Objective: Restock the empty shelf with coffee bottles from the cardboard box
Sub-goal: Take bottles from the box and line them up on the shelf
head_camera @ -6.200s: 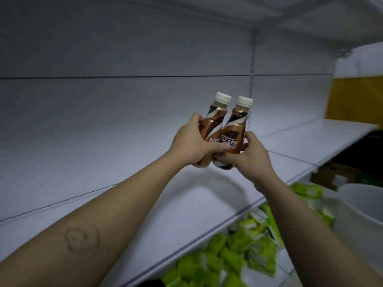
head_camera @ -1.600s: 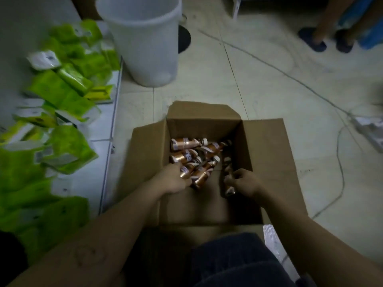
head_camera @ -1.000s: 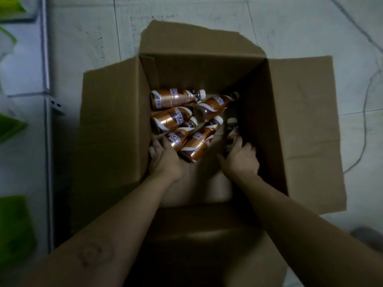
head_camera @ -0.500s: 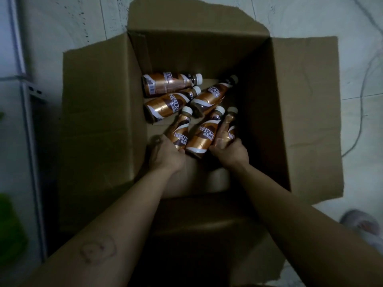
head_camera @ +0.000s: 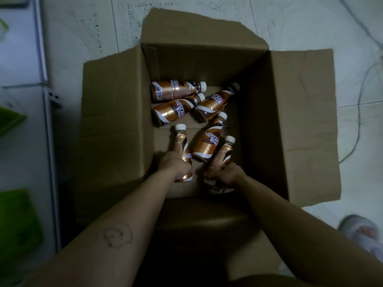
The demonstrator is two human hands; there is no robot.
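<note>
An open cardboard box [head_camera: 290,125] stands on the floor below me, flaps spread. Several brown coffee bottles with white caps lie on its bottom; one [head_camera: 208,141] rests between my hands, three more [head_camera: 176,109] lie further back. My left hand [head_camera: 176,162] is wrapped around one coffee bottle [head_camera: 183,141], its cap pointing away from me. My right hand [head_camera: 222,177] grips another coffee bottle [head_camera: 226,150] the same way. Both held bottles are lifted off the box bottom. The shelf is out of view.
A white low shelf edge [head_camera: 44,100] runs down the left side, with green packets [head_camera: 18,220] on it. Tiled floor [head_camera: 300,21] surrounds the box, and a cable [head_camera: 360,90] lies to the right. A foot in a light slipper [head_camera: 360,230] shows at lower right.
Earlier I held two bottles up at the empty shelf; since then I bent over the box. Over the last second each hand closed on a bottle and raised it.
</note>
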